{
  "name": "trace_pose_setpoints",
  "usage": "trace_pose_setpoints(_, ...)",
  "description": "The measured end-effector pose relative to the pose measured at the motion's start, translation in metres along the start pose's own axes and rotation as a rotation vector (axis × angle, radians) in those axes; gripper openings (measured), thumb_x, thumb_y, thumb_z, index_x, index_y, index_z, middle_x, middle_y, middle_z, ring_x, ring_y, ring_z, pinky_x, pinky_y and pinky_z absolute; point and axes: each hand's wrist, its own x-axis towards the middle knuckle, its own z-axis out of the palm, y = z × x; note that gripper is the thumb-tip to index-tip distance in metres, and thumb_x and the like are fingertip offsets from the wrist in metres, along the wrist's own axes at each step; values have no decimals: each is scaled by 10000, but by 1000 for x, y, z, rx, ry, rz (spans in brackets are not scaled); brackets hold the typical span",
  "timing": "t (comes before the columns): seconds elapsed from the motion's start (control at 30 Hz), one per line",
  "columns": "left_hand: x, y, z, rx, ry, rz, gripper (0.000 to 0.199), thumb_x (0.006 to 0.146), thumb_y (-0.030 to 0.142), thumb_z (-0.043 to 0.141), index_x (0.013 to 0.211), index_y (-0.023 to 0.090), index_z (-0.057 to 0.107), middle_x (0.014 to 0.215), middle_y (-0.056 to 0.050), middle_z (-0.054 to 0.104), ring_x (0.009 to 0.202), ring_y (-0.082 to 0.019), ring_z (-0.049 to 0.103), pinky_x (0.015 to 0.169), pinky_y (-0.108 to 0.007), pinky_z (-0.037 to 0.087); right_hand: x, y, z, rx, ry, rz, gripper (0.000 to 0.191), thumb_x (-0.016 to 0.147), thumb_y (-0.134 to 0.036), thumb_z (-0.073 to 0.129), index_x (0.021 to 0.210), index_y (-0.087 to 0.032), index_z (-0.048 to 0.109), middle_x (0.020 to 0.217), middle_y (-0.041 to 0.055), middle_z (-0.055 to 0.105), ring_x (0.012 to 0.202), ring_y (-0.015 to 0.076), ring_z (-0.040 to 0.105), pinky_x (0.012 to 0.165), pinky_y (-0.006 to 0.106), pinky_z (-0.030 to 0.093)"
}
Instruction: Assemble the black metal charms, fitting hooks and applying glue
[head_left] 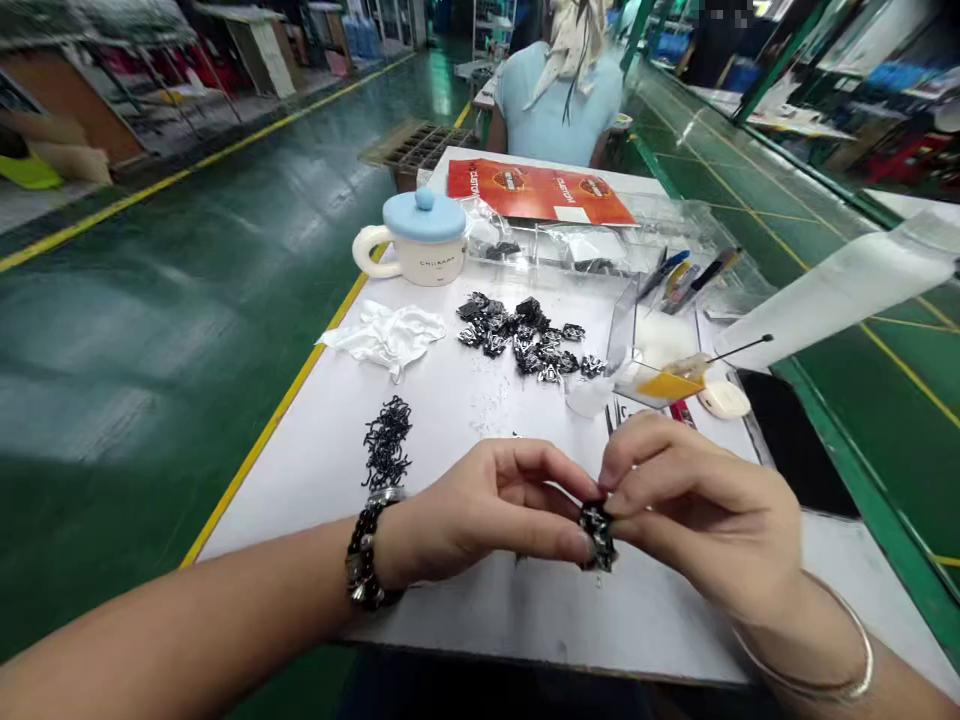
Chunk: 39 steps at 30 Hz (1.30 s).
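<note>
A small black part with silvery patches (598, 537) is held over the white table near its front edge. My left hand (499, 505) pinches it from the left between thumb and fingers. From the right, my right hand (686, 500) has its fingertips closed at the part's upper right side; whether they grip a smaller piece is hidden. Farther back lies a pile of similar black and silver parts (525, 335). Small curved black pieces (387, 443) are heaped left of my left hand.
A mug with a blue lid (425, 240) and a crumpled white cloth (386, 335) stand back left. Behind are plastic trays (592, 250) and a red sheet (536, 190). At right are a pen holder (664, 335), a bottle (832, 285) and a black pad (799, 440). A person sits beyond.
</note>
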Motion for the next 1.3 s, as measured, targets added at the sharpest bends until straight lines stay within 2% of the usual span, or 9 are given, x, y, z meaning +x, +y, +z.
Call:
trace_pose_setpoints(0.13,-1,-2,0,0,-4,-20,248,657,36,749,858,153,663,826,-20,686,783,-100,655,738,-206,512,0,0,-1,127,-27,62,203,701,4,668,800,-172,657,812,6,578,762,86,557,642,186,486)
trace_pose_setpoints(0.33,-3,-1,1,-13,-7,-75,241,645,17,746,836,138,663,813,-31,704,774,-118,674,735,-227,519,1,3,-2,344,-108,236,138,705,-104,726,783,-204,671,830,12,560,755,90,559,610,190,467)
trace_pose_setpoints(0.47,-4,-2,0,-23,-14,-67,259,641,20,751,850,143,662,833,-35,712,796,-137,688,753,-244,529,2,4,-1,421,-120,281,128,707,-111,728,772,-204,669,849,11,552,771,84,557,627,185,461)
trace_pose_setpoints(0.77,-5,-2,-2,-30,-9,-82,281,626,38,773,857,156,667,834,-27,712,799,-144,696,729,-234,534,2,5,1,468,-125,312,116,704,-118,731,751,-186,650,854,13,537,764,78,541,624,182,452)
trace_pose_setpoints(1.17,-5,-4,-3,9,-36,-43,275,652,40,754,883,164,672,873,-28,685,823,-123,666,789,-256,512,2,5,-1,342,-104,275,98,710,-174,736,721,-194,640,822,22,518,751,101,530,601,205,441)
trace_pose_setpoints(1.3,-4,-2,0,-4,5,-61,263,611,24,770,823,144,669,820,-21,690,765,-112,668,736,-229,519,1,6,-1,412,-143,312,109,715,-156,724,721,-185,620,845,17,497,751,94,518,603,202,442)
